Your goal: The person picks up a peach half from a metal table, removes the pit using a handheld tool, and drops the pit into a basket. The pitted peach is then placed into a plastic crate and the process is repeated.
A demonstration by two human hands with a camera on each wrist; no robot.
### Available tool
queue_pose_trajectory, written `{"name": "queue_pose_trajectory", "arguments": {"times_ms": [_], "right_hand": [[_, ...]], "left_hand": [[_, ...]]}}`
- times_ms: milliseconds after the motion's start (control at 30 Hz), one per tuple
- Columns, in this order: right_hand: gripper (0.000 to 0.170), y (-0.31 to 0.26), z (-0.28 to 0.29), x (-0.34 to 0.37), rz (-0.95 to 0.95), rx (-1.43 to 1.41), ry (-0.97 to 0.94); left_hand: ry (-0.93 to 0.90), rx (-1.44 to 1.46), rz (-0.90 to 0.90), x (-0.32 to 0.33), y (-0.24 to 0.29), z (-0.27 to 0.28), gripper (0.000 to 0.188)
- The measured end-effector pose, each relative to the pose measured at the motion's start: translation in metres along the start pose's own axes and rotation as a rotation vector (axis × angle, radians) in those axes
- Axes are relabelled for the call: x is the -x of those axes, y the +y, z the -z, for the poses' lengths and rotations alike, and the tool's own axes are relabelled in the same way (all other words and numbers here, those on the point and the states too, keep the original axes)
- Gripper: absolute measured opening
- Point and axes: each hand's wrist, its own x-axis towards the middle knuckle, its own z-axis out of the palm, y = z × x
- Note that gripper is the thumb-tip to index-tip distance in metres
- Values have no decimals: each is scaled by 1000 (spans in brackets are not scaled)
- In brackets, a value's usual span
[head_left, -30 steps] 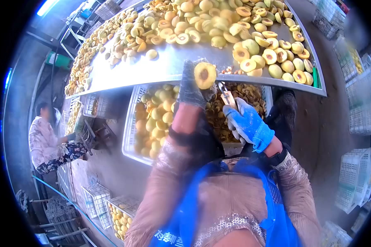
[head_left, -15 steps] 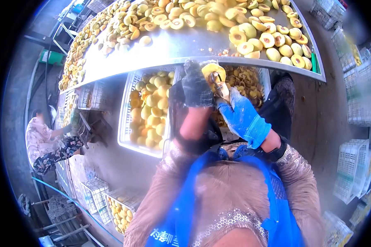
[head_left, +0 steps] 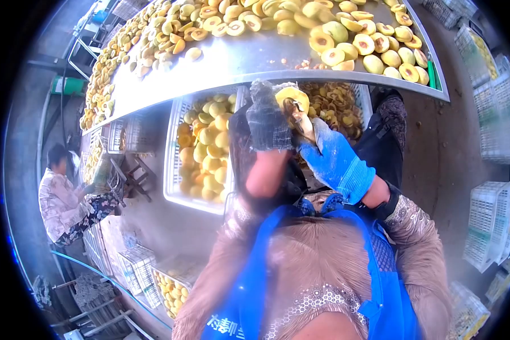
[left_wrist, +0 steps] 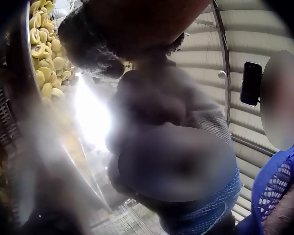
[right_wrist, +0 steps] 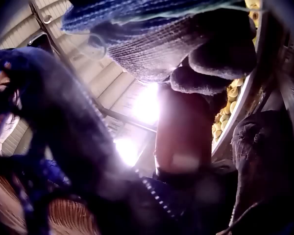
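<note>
In the head view my left hand [head_left: 268,116], in a worn dark grey glove, holds a yellow peach half [head_left: 298,96] just in front of the table edge. My right hand [head_left: 337,161] wears a blue-backed glove and grips a pitting tool [head_left: 306,128] with a pale handle and curved metal end. The metal end is at the cut face of the peach half, and both hands are close together. In the right wrist view, the curled grey fingers [right_wrist: 210,61] of the right glove show, but the tool is hidden. Dark glove fabric [left_wrist: 88,44] fills the left wrist view's top.
A metal table [head_left: 232,56] bears many peach halves [head_left: 374,62]. Below its edge stand a white crate [head_left: 171,170] of peaches and another holding brownish scraps [head_left: 340,107]. A seated person [head_left: 62,192] works at the left. Stacked crates [head_left: 487,226] line the right side.
The left hand has drawn the peach half back from the table edge and tilted it toward the right hand. The tool, apart from it at first, has come onto its cut face.
</note>
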Motion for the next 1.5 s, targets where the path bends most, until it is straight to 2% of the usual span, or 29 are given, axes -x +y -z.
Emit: {"name": "queue_pose_trajectory", "arguments": {"times_ms": [167,367,467,567,633,700,733,800,833,900,933,967,1033,1067,1100,1167,1200,1233,1300,1333,1367,1400,1433,1500], "right_hand": [[35,8,-3,4,87,39,79],[37,0,-2,4,-87,-60,38],[37,-3,6,3,-121,-64,-93],[36,7,5,7,126,48,-64],[28,2,8,7,-62,-393,-127],[21,-7,13,4,-218,-627,-245],[17,-10,18,3,-282,-638,-326],[14,-3,22,9,-430,-846,-440],[14,9,20,13,-513,-1040,-481],[16,25,15,13,-662,-1365,-589],[18,30,13,12,-735,-1493,-638],[20,32,10,10,-781,-1566,-655],[12,31,9,13,-747,-1587,-555],[13,41,4,15,-627,-1750,-587],[13,49,5,14,-741,-1630,-536],[14,68,-1,18,-884,-948,-458],[12,77,-5,23,-911,-849,-465],[11,84,-2,27,-892,-871,-483],[9,83,1,30,-867,-931,-472],[9,80,3,28,-789,-846,-484],[9,77,5,26,-715,-759,-497],[11,75,8,25,-768,-821,-472],[13,75,11,24,-821,-897,-460],[17,76,10,20,-827,-808,-415]], "left_hand": [[5,1,33,6,11,-2,36],[20,-93,34,6,15,-13,32],[75,-217,69,10,22,-18,30],[108,-333,67,16,29,-22,29],[51,-394,-122,12,20,-19,26],[10,-464,-317,2,8,-13,23],[-10,-501,-415,-1,7,-10,22],[16,180,-58,2,12,-18,18],[-170,410,37,-7,-1,-12,19],[-286,-467,-240,-13,1,-5,20],[-175,-99,-48,-4,8,-8,23],[-117,30,6,-2,13,-10,23],[-29,68,45,-5,14,-4,24],[19,-13,10,-10,11,7,25],[71,-120,-25,-18,8,25,25],[194,-460,-113,-25,-3,84,27],[254,-669,-148,-26,-9,121,27],[308,-900,-171,-26,-16,157,28],[340,-1351,-53,-16,-39,234,29],[273,-1539,98,-9,-54,273,30],[121,-1678,287,-1,-69,308,30],[-60,-1764,455,5,-79,332,31],[-210,-1829,585,1,-80,342,32],[-419,-2008,703,-35,-48,325,33]]}}
